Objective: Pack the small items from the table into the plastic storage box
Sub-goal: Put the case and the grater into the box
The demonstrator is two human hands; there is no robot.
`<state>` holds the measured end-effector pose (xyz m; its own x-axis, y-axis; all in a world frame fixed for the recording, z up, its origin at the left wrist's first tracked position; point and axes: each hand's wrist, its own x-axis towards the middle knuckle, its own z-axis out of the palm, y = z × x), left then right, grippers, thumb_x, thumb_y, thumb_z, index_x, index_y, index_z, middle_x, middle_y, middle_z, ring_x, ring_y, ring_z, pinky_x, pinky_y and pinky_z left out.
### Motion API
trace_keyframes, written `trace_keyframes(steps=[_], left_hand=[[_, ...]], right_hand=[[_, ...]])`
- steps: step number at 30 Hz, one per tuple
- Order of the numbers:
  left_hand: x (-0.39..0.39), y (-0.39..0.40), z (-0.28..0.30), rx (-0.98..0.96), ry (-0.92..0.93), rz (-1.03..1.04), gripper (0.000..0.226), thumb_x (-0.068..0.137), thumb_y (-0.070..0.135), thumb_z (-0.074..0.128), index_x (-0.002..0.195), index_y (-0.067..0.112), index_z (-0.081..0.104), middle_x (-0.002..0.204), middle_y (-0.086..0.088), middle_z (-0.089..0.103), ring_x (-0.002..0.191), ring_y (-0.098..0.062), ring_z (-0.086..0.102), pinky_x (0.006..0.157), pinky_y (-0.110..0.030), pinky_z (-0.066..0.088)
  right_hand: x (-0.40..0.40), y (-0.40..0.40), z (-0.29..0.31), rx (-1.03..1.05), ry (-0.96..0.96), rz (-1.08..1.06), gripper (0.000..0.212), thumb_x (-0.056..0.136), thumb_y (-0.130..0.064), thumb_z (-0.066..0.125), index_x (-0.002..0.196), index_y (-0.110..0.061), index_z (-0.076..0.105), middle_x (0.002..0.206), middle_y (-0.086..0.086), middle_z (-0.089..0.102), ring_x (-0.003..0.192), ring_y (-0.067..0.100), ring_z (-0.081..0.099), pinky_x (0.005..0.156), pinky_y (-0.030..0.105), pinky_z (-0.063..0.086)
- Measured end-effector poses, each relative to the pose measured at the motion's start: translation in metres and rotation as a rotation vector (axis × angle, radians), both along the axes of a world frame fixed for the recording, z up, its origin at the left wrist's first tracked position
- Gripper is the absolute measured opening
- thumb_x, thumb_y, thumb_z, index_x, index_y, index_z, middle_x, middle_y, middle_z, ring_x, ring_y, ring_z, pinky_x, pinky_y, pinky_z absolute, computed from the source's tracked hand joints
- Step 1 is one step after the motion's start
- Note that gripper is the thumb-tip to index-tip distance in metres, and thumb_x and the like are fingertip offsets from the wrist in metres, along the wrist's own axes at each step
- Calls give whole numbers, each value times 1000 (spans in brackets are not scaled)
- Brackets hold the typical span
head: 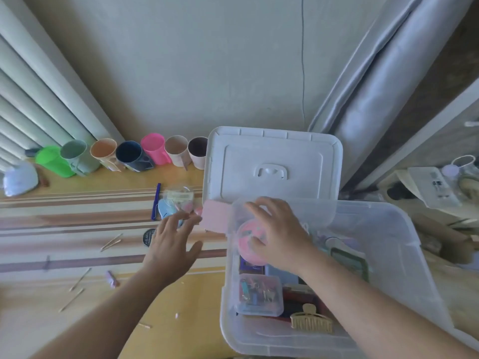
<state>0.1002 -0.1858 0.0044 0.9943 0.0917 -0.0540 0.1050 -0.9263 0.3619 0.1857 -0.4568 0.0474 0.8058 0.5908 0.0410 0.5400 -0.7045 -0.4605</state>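
The clear plastic storage box [404, 268] stands at the table's right end, and its white lid [272, 161] lies flat behind it. Inside the box my right hand [278, 234] grips a round pink container [248, 242]. Below that lie a small clear case of clips [259, 294] and a beige hair claw [311, 322]. My left hand [172, 242] hovers open over the table, fingers spread, close to a pink rectangular piece [215, 216]. Just beyond it lie a clear bag of small items [178, 198] and a blue pen [156, 200].
A row of coloured cups [121, 156] lines the back edge of the table. Thin wooden sticks [111, 242] and a small lilac piece [112, 279] are scattered on the striped tabletop. A black round item [148, 237] lies by my left hand. Cluttered furniture stands to the right.
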Motion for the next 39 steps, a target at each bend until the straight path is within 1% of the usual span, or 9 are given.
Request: trace_keyframes(steps=[6,10,14,17,20,23,29,33,39], left_hand=[[-13,105,-30,34,196,86,63,81,31,74,141,31,54,148,-5,43,135,-35,39,108,-53,42],[-19,164,-48,38,290,110,66,85,38,67,146,39,43,154,0,31,143,-29,27,113,-48,39],[-22,213,-64,18,332,125,66,86,36,65,148,39,42,155,0,30,143,-28,26,115,-45,36],[-22,236,-74,5,325,119,65,85,35,64,146,39,43,152,2,32,139,-28,31,112,-43,39],[-22,247,-83,3,325,87,64,86,39,61,146,41,40,153,5,29,140,-25,29,115,-41,36],[-21,251,-93,-21,331,54,63,86,38,59,145,42,40,152,6,27,141,-24,28,115,-42,36],[0,246,-108,-15,343,-19,59,90,38,61,147,38,45,153,2,33,143,-26,30,117,-42,33],[35,237,-114,-21,362,-45,56,91,37,55,145,41,44,149,5,39,139,-24,32,116,-42,34],[104,209,-127,-93,347,10,57,100,24,43,150,47,30,135,-6,47,115,-32,49,92,-43,47]], right_hand=[[6,122,-14,-10,15,63,66,83,-23,73,141,-35,46,134,-2,49,127,25,42,97,41,47],[23,182,-39,-166,26,54,65,77,-22,73,136,-33,49,133,0,49,124,30,45,93,46,51],[52,241,-70,-233,119,20,83,78,-25,79,148,-37,36,148,4,40,133,32,41,94,47,54],[77,271,-98,-298,164,-11,85,83,-25,75,153,-38,30,149,6,31,135,34,38,93,41,51],[96,289,-121,-484,202,2,101,82,-32,77,160,-39,12,159,10,19,140,39,31,103,47,44],[103,298,-138,-586,206,2,115,75,-40,81,159,-45,2,158,9,23,137,38,33,103,51,42],[94,291,-156,-450,230,34,116,73,-35,81,158,-50,3,156,11,20,136,38,35,106,50,46],[81,283,-150,-380,224,-2,112,73,-38,79,157,-53,7,150,6,27,132,33,39,95,50,54],[42,269,-129,-271,193,-151,107,70,-35,82,155,-50,19,142,4,32,121,30,43,77,44,58]])
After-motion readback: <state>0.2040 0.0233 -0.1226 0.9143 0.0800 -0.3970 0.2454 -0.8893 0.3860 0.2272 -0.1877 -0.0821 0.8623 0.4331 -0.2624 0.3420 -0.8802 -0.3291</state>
